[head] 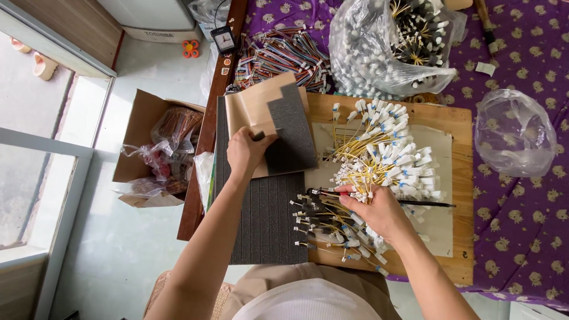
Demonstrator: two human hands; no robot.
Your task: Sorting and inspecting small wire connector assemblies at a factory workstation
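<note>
Left hand (246, 151) is pinching a small dark foam piece (290, 133) over the cardboard sheet (255, 106). Right hand (379, 210) grips a bunch of yellow wires with white connectors (385, 154) on the wooden board (462, 178), beside the big foam pad (267, 219)

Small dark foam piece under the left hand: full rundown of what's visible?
The small foam piece is dark grey, ribbed, soft-looking and roughly rectangular with a stepped top edge. It lies flat and slightly tilted on a tan cardboard sheet, over the upper end of the larger ribbed foam mat and the left edge of the wooden board. The left hand grips its left edge, thumb on top. Nothing else touches it.
</note>
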